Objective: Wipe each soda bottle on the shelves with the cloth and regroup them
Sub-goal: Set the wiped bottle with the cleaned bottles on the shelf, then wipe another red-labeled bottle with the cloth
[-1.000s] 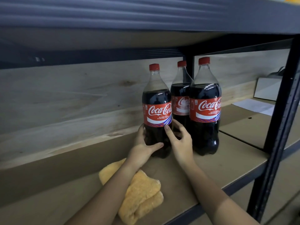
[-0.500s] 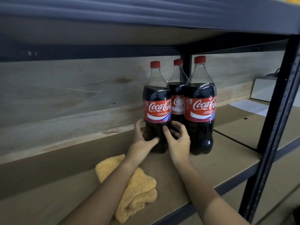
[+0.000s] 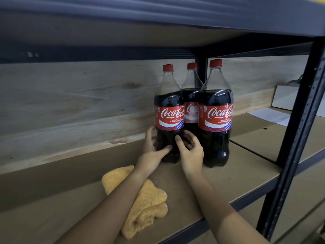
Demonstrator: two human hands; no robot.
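Furthest left, a crumpled yellow-orange terry cloth is seen lying on the brown board shelf, near the front edge, partly covered by the left forearm that crosses above it; it is held by neither hand. Behind it, a pale wooden back panel is seen running along the rear of the shelf. Next, the left hand is wrapped round the lower left side of the left cola bottle with a red cap and red label, with the thumb laid across the dark front of the bottle and the fingers reaching behind it. The same bottle is gripped on its lower right side by the right hand, whose fingers are curled into the gap toward the neighbouring bottles. The bottle is stood upright on the shelf, clamped between the two hands. Just behind and between, a rear cola bottle with a red cap is partly hidden, and a right cola bottle of the same kind is stood just beside the held one, the three forming a tight cluster. Further right, a black metal upright post is seen at the front of the rack, and beyond it a white sheet of paper is laid on the adjoining shelf.
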